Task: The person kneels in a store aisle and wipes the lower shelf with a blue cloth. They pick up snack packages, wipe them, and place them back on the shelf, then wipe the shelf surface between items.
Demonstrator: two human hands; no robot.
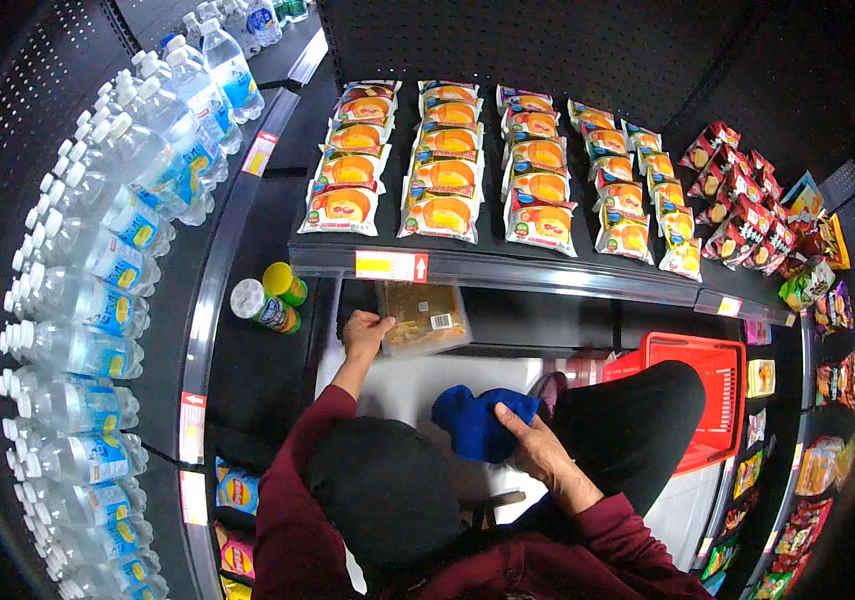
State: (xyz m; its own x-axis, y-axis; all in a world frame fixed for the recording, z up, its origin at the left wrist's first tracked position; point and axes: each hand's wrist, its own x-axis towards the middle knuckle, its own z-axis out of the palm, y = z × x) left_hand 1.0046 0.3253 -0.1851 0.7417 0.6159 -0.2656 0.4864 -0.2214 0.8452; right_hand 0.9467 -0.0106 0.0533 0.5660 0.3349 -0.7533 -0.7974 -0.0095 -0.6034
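My left hand (368, 334) grips the left edge of a flat clear plastic package (427, 315) with brown contents and a barcode label. The package is held just below the front lip of the snack shelf (517, 276), and its far end is hidden under that lip. A crumpled blue cloth (484, 424) is bunched in my right hand (540, 450), above the floor between my knees. Left of my left hand, two canisters, one with a yellow lid (278, 277) and one with a white lid (249, 298), stand on the lower black shelf.
Wrapped pastries (442, 174) line the shelf in rows, with red snack bags (746, 202) at its right end. Many water bottles (112, 300) crowd the left shelf. A red shopping basket (720, 397) stands beyond my right knee (667, 390). Chip bags (238, 487) lie low at left.
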